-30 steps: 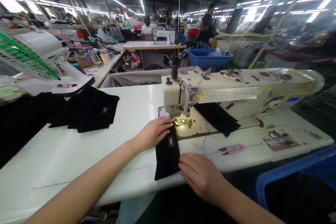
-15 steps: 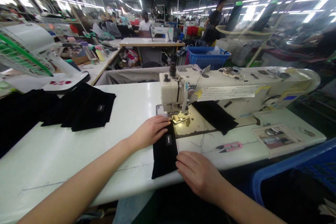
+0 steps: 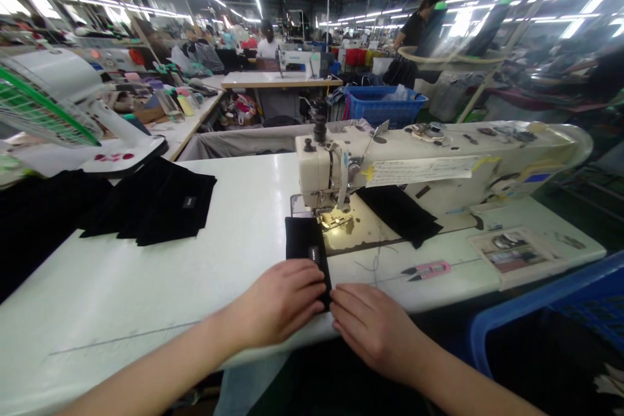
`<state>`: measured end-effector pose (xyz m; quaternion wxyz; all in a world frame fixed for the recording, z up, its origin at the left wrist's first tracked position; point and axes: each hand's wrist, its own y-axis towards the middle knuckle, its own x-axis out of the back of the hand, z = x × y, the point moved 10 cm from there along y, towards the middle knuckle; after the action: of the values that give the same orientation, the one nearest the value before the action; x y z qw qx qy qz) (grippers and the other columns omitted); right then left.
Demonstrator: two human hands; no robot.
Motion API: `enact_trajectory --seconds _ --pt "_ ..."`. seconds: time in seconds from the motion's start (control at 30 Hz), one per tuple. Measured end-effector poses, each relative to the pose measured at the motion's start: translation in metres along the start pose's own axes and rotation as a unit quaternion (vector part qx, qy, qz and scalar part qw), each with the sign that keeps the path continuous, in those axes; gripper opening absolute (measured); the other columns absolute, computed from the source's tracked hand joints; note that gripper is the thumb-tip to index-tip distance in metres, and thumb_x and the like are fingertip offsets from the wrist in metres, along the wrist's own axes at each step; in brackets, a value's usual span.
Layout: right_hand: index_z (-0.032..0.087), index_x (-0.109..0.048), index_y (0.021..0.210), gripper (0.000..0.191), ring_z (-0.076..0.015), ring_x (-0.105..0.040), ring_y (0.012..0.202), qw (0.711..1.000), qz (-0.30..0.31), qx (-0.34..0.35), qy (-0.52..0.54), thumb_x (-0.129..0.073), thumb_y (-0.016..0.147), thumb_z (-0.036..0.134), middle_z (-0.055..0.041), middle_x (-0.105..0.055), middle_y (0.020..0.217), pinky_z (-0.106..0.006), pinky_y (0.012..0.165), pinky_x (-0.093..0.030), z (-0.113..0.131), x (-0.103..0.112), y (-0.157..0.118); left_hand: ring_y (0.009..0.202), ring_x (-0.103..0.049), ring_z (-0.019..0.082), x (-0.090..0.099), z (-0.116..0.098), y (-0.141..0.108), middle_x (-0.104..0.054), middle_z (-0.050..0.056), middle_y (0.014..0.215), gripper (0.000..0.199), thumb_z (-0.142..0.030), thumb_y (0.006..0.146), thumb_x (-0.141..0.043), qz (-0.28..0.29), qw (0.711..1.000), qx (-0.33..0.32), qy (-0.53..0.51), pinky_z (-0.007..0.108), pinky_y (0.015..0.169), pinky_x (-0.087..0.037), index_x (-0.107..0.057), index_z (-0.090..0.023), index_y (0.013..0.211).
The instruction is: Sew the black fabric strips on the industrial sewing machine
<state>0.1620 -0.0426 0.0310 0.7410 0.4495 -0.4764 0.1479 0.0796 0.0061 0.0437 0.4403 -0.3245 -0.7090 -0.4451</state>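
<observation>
Black cloth (image 3: 299,238) is laid on the counter (image 3: 244,214) at the sewing machine's (image 3: 314,172) needle end. It is partly covered by the left hand (image 3: 287,299), its edge touched by the right hand (image 3: 373,325); whether either grips cannot be told.

The black fabric piece (image 3: 299,240) is a narrow, oblong panel of dark, matt cloth. It lies flat on the table (image 3: 244,208), on the near side of the sewing machine (image 3: 319,172), with its length running from the machine's head toward the table's front edge. Its far end is square-cornered and straight, its far right corner just beside the machine's presser foot; whether any cloth sits beneath the foot cannot be told. A small dark label (image 3: 313,253) with pale lettering, too small to read, lies toward the side nearer the machine's needle plate. The middle and near part are largely covered.
</observation>
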Motion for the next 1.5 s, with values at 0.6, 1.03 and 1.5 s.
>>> enact_trajectory --seconds 0.6,1.03,1.5 --pt "0.009 -0.065 0.104 0.021 -0.0241 -0.061 0.1 0.999 0.03 0.0 0.014 -0.045 0.1 0.015 -0.0128 -0.068 0.1 -0.039 0.09 -0.053 -0.01 -0.008 0.008 0.125 -0.059 0.031 -0.01 -0.021 -0.015 -0.064 0.018 0.132 0.033 -0.021 0.1 -0.047 0.034 0.998 -0.034 0.03 0.045 0.101 -0.058 -0.062 -0.008 0.126" --pt "0.012 -0.065 0.104 0.019 -0.0243 -0.06 0.102 0.999 0.027 -0.024 0.007 -0.047 0.101 0.019 -0.0118 -0.068 0.102 -0.04 0.093 -0.051 -0.042 -0.013 0.026 0.124 -0.06 0.03 -0.006 0.012 -0.001 -0.063 0.017 0.132 0.032 -0.025 0.1 -0.051 0.042 0.999 -0.016 0.013 0.046 0.102 -0.056 -0.063 -0.013 0.127" --pt "0.014 -0.068 0.102 0.02 -0.0236 -0.057 0.094 0.998 0.024 -0.059 -0.013 -0.05 0.101 0.023 -0.0086 -0.064 0.096 -0.039 0.083 -0.049 -0.074 -0.021 0.042 0.125 -0.06 0.027 -0.007 0.049 0.007 -0.06 0.015 0.136 0.032 -0.027 0.101 -0.049 0.037 0.999 0.001 0.013 0.047 0.105 -0.054 -0.064 -0.017 0.127"
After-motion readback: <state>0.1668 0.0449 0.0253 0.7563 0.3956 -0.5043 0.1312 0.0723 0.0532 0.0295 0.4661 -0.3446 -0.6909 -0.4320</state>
